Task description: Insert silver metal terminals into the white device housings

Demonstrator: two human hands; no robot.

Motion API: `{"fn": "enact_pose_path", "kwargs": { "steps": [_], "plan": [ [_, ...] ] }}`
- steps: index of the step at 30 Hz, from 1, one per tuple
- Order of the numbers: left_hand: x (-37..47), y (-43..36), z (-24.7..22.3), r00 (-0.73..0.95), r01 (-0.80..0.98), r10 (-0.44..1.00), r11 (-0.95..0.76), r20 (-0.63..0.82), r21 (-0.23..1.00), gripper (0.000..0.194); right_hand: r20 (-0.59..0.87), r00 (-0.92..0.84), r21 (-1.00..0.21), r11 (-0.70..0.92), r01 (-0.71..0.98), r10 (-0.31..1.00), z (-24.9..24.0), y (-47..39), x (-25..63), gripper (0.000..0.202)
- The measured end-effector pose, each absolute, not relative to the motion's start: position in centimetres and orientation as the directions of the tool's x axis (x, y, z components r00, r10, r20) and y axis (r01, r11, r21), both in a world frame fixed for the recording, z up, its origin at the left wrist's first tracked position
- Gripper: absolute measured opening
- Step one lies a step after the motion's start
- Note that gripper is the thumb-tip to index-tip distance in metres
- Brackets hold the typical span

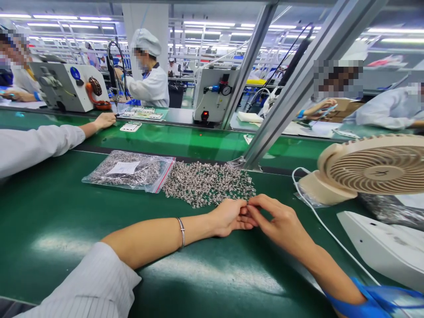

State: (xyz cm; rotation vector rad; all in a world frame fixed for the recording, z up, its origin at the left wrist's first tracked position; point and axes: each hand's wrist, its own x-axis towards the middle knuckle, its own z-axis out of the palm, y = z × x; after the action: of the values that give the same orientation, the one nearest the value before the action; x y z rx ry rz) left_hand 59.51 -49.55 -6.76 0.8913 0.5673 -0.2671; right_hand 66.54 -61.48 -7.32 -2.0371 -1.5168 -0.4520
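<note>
A heap of small silvery metal parts (208, 183) lies on the green tabletop (66, 221). Just in front of it, my left hand (232, 217) and my right hand (276, 221) meet at the fingertips. Thumb and index finger are pressed together on each hand, the other left fingers curled below. Whatever sits between the fingertips is too small and covered to name. Left of the heap, touching it, is a clear zip bag (129, 171) with a red seal line, full of similar metal parts and bearing a white label.
A beige fan (338, 176) with a white cable and a white casing (380, 243) stand at right. A metal post (285, 92) rises behind the heap. Beyond runs a green conveyor (172, 139) with white boards; a co-worker's hand (105, 120) reaches over it from the left.
</note>
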Motion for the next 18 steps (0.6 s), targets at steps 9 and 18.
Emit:
{"fn": "enact_pose_path", "kwargs": {
  "steps": [9,18],
  "plan": [
    [59.61,-49.59,-7.14,0.830,0.452,-0.011,0.598,-0.557,0.662,0.037,0.517,0.375,-0.331,-0.224,0.917,0.770,-7.21,-61.59,66.64,0.011],
    [59.58,-49.59,-7.13,0.836,0.444,0.000,0.589,-0.549,0.675,0.038,0.530,0.371,-0.302,-0.239,0.923,0.763,-7.42,-61.57,66.75,0.013]
  ]
}}
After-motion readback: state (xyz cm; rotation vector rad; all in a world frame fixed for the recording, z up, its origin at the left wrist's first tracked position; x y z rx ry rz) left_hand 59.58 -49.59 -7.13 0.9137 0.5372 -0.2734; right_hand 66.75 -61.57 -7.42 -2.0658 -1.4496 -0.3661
